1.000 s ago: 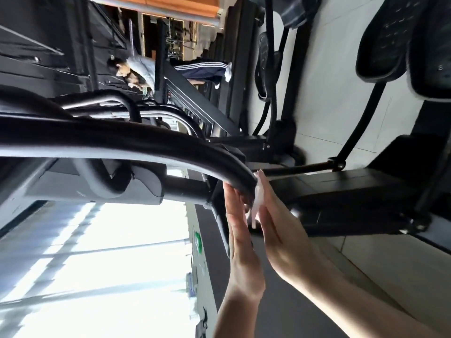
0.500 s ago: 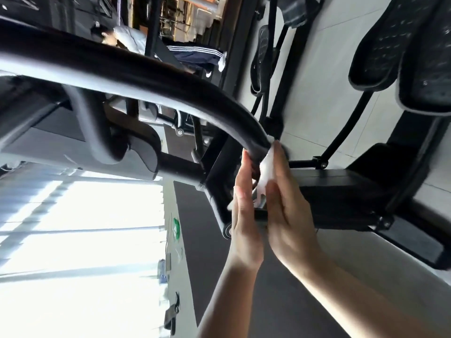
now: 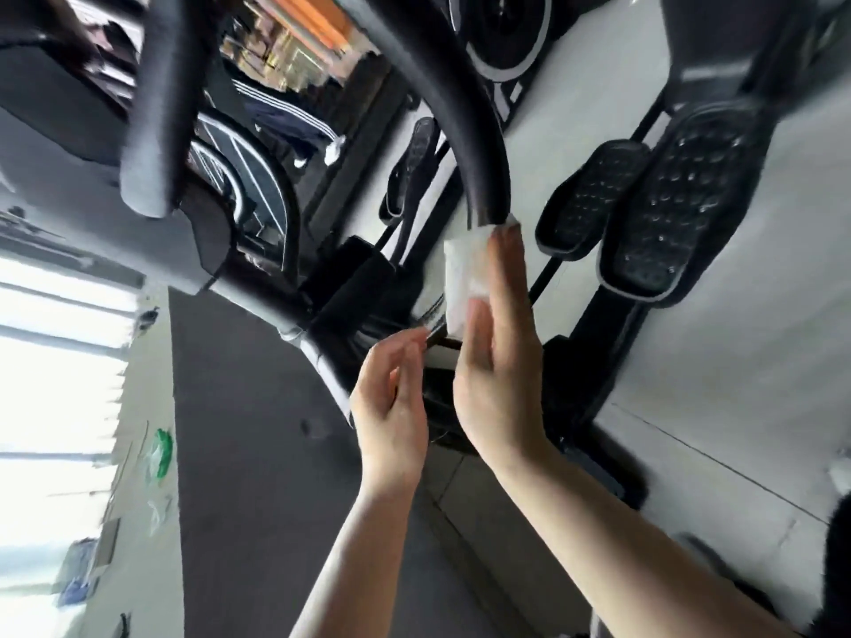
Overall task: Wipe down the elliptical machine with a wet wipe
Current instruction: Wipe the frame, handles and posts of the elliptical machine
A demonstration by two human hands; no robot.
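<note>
Both hands are raised under the curved black handlebar (image 3: pixel 479 145) of the elliptical machine: the right hand (image 3: pixel 499 361) holds the white wet wipe (image 3: pixel 463 280) with near-straight fingers, thumb laid over its lower edge, the wipe's top corner touching the handlebar's end. The left hand (image 3: pixel 389 407) hangs just beside it with loosely curled fingers, holding nothing. Two studded black pedals (image 3: pixel 663 200) lie off to the right above the pale floor (image 3: pixel 760 361).
</note>
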